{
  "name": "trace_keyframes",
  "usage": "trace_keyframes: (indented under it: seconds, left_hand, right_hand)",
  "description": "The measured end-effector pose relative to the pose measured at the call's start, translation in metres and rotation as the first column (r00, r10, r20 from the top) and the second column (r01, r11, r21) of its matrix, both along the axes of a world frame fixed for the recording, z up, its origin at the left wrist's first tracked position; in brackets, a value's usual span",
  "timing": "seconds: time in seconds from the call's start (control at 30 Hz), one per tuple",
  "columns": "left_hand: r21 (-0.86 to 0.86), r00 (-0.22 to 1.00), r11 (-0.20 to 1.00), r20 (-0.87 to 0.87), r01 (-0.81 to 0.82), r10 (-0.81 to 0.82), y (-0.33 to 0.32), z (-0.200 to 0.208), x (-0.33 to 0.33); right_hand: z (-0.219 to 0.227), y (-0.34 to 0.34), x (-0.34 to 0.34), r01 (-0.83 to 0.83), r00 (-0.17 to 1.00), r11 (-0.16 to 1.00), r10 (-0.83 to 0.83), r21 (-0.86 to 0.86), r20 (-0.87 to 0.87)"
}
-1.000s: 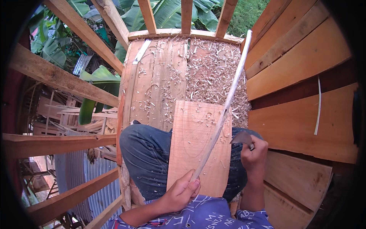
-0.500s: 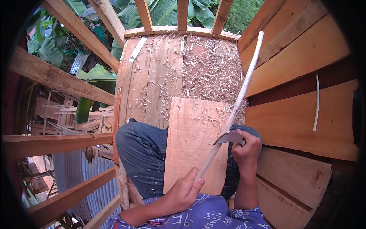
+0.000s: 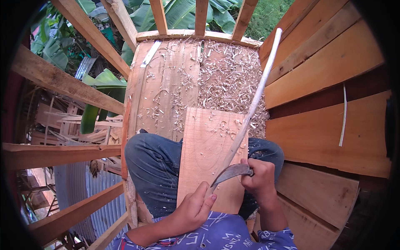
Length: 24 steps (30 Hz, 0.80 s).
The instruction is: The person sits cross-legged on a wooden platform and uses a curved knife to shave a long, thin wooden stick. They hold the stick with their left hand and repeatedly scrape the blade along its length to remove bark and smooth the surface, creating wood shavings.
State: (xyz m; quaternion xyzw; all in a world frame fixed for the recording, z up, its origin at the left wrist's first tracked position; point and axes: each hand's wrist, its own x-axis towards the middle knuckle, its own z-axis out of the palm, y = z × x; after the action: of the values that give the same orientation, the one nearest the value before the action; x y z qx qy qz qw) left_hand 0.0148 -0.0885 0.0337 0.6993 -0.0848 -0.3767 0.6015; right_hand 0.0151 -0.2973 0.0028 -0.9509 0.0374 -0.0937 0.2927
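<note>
My left hand [image 3: 196, 210] is closed around the lower end of a long, pale, peeled stick [image 3: 258, 93], which slants up and away to the right. In my right hand [image 3: 261, 177] is the handle of a curved knife [image 3: 231, 172], its dark hooked blade lying across the stick just above my left fingers. Under the stick, a flat wooden board [image 3: 204, 146] rests over my lap between my bent knees; a few shavings lie on it. The knife's handle is mostly hidden inside my fist.
Curled wood shavings [image 3: 229, 79] cover the far right of the plank floor [image 3: 166, 87]. Slatted wooden rails [image 3: 66, 154] stand on the left and at the far end. A plank wall [image 3: 325, 137] rises close on my right, with a thin pale strip [image 3: 344, 116] against it.
My right hand has drawn the knife down along the stick toward my left hand. The stick's far tip has shifted slightly left, while my left hand keeps its grip.
</note>
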Motion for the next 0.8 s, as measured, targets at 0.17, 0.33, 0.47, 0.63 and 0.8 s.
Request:
trace_keyframes:
  seconds: [0.17, 0.33, 0.47, 0.63, 0.8]
  left_hand:
    - [0.095, 0.993, 0.989, 0.017, 0.114, -0.116, -0.002, 0.005, -0.005]
    - [0.121, 0.993, 0.986, 0.027, 0.113, -0.117, 0.000, 0.011, -0.008]
    - [0.146, 0.996, 0.986, 0.035, 0.075, -0.081, 0.009, 0.006, -0.008]
    - [0.134, 0.990, 0.989, 0.128, -0.069, 0.052, 0.013, -0.002, 0.008]
    - [0.021, 0.984, 0.993, 0.140, -0.114, 0.110, 0.002, 0.006, 0.009]
  right_hand:
    - [-0.004, -0.008, 0.013, 0.195, 0.979, 0.979, -0.191, -0.058, 0.071]
    - [-0.010, -0.045, 0.029, 0.452, 0.888, 0.890, -0.442, -0.061, 0.128]
    - [-0.006, -0.077, 0.024, 0.591, 0.806, 0.802, -0.592, 0.081, -0.020]
    - [-0.011, -0.014, -0.002, 0.233, 0.972, 0.954, -0.220, 0.190, -0.089]
    - [-0.011, 0.024, -0.015, 0.035, 0.999, 0.996, -0.036, 0.084, 0.017]
